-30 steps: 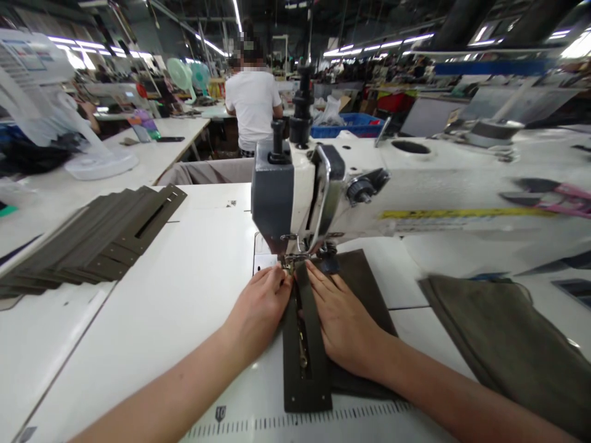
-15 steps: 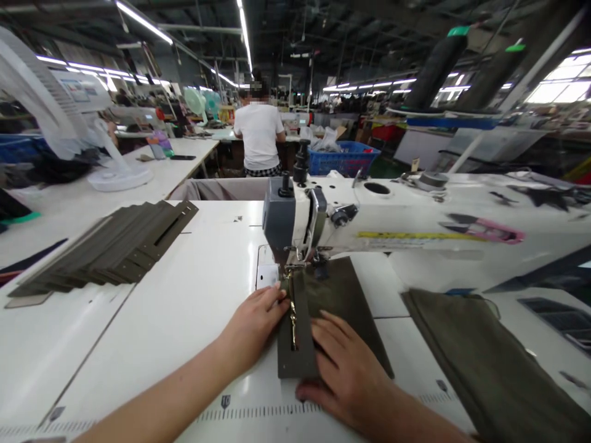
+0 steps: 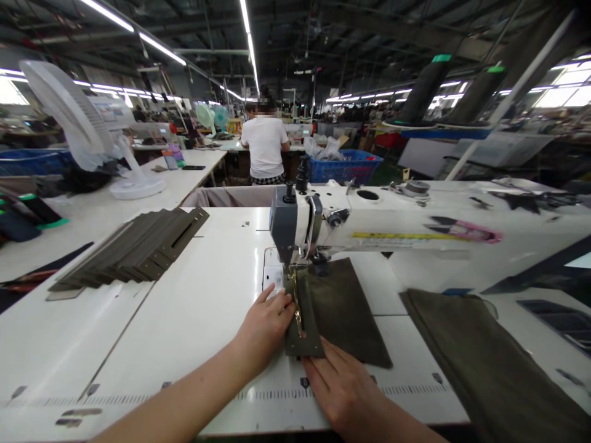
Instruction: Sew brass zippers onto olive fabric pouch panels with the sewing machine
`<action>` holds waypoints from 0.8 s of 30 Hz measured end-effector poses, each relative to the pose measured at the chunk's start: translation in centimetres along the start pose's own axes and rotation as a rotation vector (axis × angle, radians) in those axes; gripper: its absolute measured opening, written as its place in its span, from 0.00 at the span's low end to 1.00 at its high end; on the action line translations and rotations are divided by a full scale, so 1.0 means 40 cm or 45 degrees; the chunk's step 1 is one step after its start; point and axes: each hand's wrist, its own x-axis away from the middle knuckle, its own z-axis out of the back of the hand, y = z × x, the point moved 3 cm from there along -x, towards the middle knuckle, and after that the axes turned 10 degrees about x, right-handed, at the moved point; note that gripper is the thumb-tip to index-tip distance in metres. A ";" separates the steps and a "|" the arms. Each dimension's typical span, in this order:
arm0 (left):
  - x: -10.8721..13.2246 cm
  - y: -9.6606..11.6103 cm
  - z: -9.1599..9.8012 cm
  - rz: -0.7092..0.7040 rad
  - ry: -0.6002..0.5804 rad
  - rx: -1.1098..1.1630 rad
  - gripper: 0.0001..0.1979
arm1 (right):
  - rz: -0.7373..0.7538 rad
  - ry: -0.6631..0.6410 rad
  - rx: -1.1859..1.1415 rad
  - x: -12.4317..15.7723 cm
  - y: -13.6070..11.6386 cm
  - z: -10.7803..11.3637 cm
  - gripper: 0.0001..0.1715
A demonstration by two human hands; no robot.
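A dark olive strip (image 3: 307, 332) with a gold zipper (image 3: 297, 307) in its slot lies over a larger olive fabric panel (image 3: 351, 314). Its far end is under the needle area of a white sewing machine (image 3: 388, 215). My left hand (image 3: 268, 323) rests on the strip's left edge beside the zipper, fingertips on it, index finger stretched forward. At the near right corner, my right hand (image 3: 339, 384) has its fingers extended, some partly under the strip's edge. Both hands have their fingers spread or flat.
Stacked olive pieces (image 3: 133, 246) fan out on the left of the table. Folded olive fabric (image 3: 484, 363) lies at the right. A white fan (image 3: 138, 186) stands back left. Beyond the machine are a blue basket (image 3: 346, 169) and a person in white (image 3: 265, 144).
The strip and zipper have shifted slightly away toward the machine. My right hand has slid to the strip's near corner, its fingers straighter. The camera view has shifted a little.
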 end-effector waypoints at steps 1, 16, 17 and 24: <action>-0.002 -0.002 0.000 -0.008 -0.006 -0.010 0.12 | -0.004 0.014 0.002 0.001 0.001 -0.002 0.19; -0.040 -0.030 0.004 0.010 0.050 0.016 0.11 | -0.087 0.028 -0.061 -0.025 0.062 -0.047 0.19; -0.044 -0.033 0.004 0.019 0.050 0.024 0.10 | -0.086 0.032 -0.060 -0.027 0.067 -0.051 0.19; -0.064 -0.063 -0.005 0.066 0.045 0.147 0.07 | -0.054 0.024 -0.063 -0.051 0.101 -0.074 0.17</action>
